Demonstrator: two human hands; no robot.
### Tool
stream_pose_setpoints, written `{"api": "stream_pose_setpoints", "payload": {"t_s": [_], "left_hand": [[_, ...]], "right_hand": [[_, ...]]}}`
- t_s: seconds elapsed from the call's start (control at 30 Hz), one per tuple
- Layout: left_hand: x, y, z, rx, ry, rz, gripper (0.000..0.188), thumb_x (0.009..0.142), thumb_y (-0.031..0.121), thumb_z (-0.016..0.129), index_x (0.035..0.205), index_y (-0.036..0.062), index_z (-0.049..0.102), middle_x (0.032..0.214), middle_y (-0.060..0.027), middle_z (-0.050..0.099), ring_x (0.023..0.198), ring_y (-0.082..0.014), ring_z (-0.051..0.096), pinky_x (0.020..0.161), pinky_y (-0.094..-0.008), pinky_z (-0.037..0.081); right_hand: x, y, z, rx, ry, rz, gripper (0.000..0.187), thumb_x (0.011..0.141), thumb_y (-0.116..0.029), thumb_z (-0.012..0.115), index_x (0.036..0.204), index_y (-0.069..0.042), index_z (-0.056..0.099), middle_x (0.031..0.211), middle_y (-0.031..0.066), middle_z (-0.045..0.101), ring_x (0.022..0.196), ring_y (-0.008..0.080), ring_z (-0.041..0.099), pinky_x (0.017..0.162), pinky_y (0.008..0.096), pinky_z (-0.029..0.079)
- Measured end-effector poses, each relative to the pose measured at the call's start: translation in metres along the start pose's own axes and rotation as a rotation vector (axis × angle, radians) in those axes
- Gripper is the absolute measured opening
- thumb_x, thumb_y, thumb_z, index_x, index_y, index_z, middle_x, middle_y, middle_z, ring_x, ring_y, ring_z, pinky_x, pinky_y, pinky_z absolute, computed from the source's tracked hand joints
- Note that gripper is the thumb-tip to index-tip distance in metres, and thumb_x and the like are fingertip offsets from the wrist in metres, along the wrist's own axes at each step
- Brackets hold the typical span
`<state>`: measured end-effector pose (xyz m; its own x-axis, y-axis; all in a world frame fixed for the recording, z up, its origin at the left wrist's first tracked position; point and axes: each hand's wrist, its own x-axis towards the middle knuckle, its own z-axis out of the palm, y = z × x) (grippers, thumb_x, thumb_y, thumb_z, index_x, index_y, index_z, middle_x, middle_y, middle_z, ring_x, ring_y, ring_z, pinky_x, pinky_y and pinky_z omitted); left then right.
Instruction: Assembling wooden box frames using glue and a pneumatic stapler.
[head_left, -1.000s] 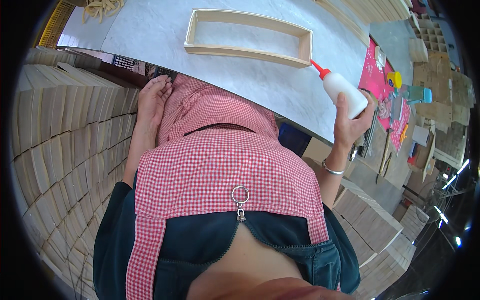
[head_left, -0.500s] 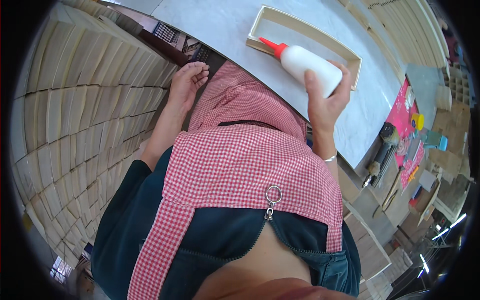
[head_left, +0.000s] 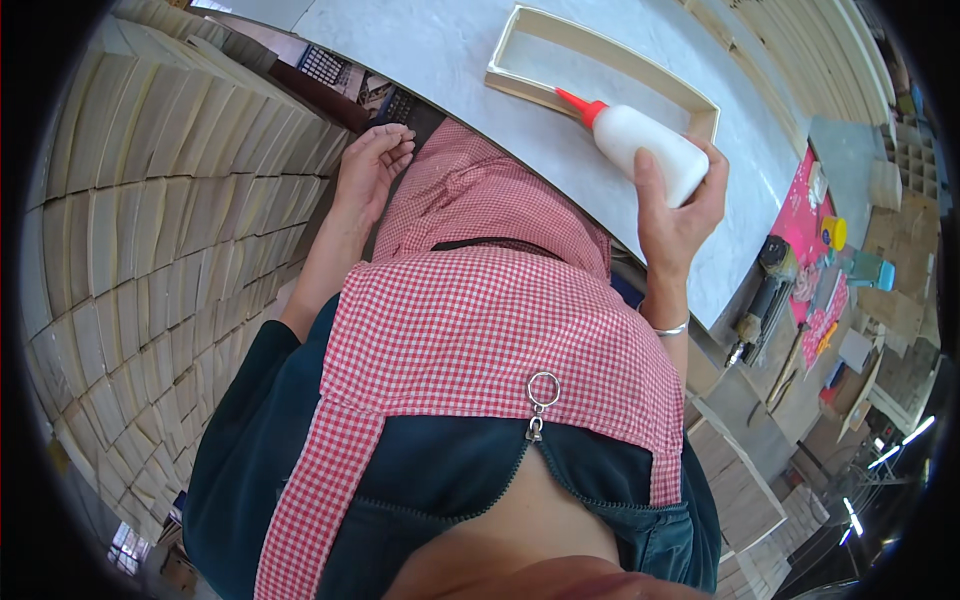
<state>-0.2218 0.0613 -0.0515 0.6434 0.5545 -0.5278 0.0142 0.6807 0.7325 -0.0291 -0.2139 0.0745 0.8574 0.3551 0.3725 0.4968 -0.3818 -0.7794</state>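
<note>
white squeeze bottle (head_left: pixel 648 142) tilts over a marbled tabletop (head_left: pixel 420 50), gripped near its base by a person's right hand (head_left: pixel 680 215), thumb along the near side and fingers wrapped around the other. its red nozzle (head_left: pixel 585 107) points up and to the left, the tip appearing at the near long rail of a rectangular wooden frame (head_left: pixel 620 62); whether the two touch cannot be told. bottle and frame slant much the same way, upper left to lower right, the frame lying just beyond the right fingers. the left hand (head_left: pixel 378 160), well apart from both, hangs on the person's side of the table's near edge, fingers loosely bent with nothing seen in them, beside stacked wooden boards (head_left: pixel 200 150). open surface spreads to the left of the frame and in a band along the near edge; beyond its far right side, long wooden strips (head_left: pixel 820 60) narrow the room.
</note>
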Motion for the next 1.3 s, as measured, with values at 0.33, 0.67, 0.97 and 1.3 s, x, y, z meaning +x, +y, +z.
{"api": "stream_pose_setpoints", "payload": {"t_s": [0.33,0.67,0.97,1.3], "left_hand": [[0.005,-0.004,0.005,0.01,-0.028,-0.026,0.02,0.096,0.006,0.058,0.114,-0.0001,0.064,0.105,-0.0109,0.07,0.089,-0.0139,0.066,0.081,-0.0248,0.053],[0.005,-0.002,0.015,0.031,-0.023,-0.038,0.019,0.096,0.004,0.058,0.112,-0.0009,0.065,0.102,-0.0106,0.07,0.086,-0.0137,0.065,0.081,-0.0243,0.052],[0.018,-0.002,0.013,0.043,-0.019,-0.047,0.022,0.094,0.004,0.059,0.114,0.0005,0.065,0.103,-0.0099,0.069,0.088,-0.0153,0.064,0.083,-0.0253,0.051],[0.033,0.002,-0.011,0.166,0.039,-0.069,0.024,0.095,0.011,0.059,0.117,0.003,0.066,0.108,-0.0084,0.068,0.09,-0.0143,0.06,0.083,-0.0254,0.046]], "right_hand": [[-0.018,0.021,-0.062,-0.118,0.158,0.084,0.048,0.083,-0.018,0.081,0.119,-0.001,0.056,0.103,0.0133,0.063,0.083,0.0223,0.063,0.073,0.0326,0.054],[-0.03,0.035,-0.106,-0.234,0.302,0.155,0.045,0.084,-0.018,0.08,0.117,0.0,0.056,0.102,0.0143,0.064,0.084,0.0221,0.062,0.074,0.0326,0.054],[-0.029,0.058,-0.125,-0.162,0.416,0.296,0.043,0.085,-0.02,0.078,0.115,0.0,0.056,0.101,0.0141,0.062,0.087,0.0233,0.061,0.079,0.0336,0.052],[0.056,0.191,-0.224,-0.655,0.729,0.456,0.049,0.072,-0.032,0.082,0.093,-0.003,0.05,0.088,0.0136,0.057,0.078,0.0264,0.057,0.073,0.0369,0.05]]}}
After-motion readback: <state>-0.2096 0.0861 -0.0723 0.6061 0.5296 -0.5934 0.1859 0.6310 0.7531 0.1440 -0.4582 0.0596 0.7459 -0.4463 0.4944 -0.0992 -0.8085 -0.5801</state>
